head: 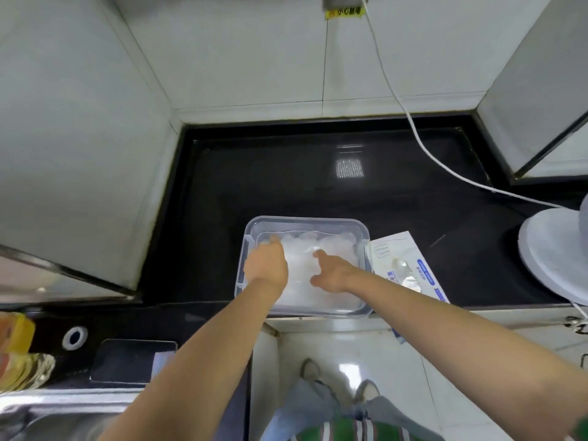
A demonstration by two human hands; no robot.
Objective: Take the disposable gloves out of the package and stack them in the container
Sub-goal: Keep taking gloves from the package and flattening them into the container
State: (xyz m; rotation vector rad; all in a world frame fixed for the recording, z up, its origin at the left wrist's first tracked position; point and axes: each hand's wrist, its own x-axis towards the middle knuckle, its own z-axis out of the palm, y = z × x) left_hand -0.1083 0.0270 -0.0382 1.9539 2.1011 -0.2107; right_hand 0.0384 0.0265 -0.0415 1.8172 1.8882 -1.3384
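Observation:
A clear plastic container [362, 230] sits at the front edge of the black counter. Inside lies a pile of translucent white disposable gloves [337, 246]. Both my hands are inside the container on top of the gloves. My left hand [267, 265] presses on the pile at the left side, fingers reaching toward the far left corner. My right hand [331, 272] rests on the middle of the pile with fingers stretched forward. The glove package [410, 265], flat with white and blue print, lies just right of the container.
A white round appliance base [550, 249] stands at the right, its white cable [410, 119] running up the tiled wall. A steel sink [47, 418] and a yellow bottle [16, 335] are at the lower left. Black counter [286, 179] stretches behind the container.

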